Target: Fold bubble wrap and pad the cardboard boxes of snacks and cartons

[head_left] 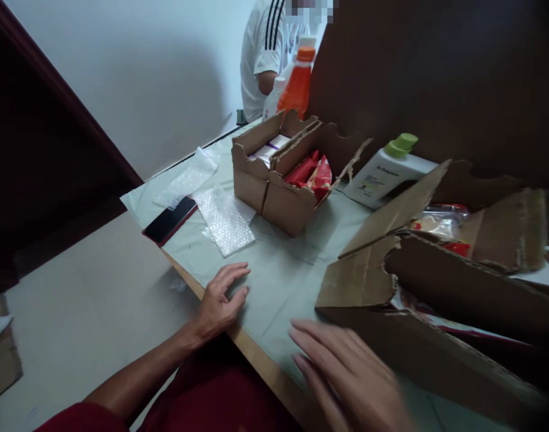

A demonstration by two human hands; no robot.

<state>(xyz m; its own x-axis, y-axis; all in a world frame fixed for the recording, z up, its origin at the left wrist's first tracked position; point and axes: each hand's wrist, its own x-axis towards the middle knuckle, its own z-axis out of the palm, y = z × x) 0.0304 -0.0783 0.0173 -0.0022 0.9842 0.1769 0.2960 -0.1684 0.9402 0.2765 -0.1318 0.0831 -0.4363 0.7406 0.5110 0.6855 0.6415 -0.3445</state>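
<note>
My left hand [222,302] rests at the front edge of the cloth-covered table [278,288], fingers apart and holding nothing. Slightly blurred, my right hand [350,375] is stretched out with nothing in it, beside a cardboard box [359,285] at the right. Whether it touches that box I cannot tell. Bubble wrap [227,222] lies flat beyond my left hand, and a dark phone [170,221] in a red case lies near the left edge.
Farther back stand cardboard bins [287,207] holding red packets [317,174] and small white boxes [272,150]. A white bottle [377,177] with a green cap leans behind them, near another open carton [391,216]. An orange bottle [297,84] and a seated person [260,54] are at the far end.
</note>
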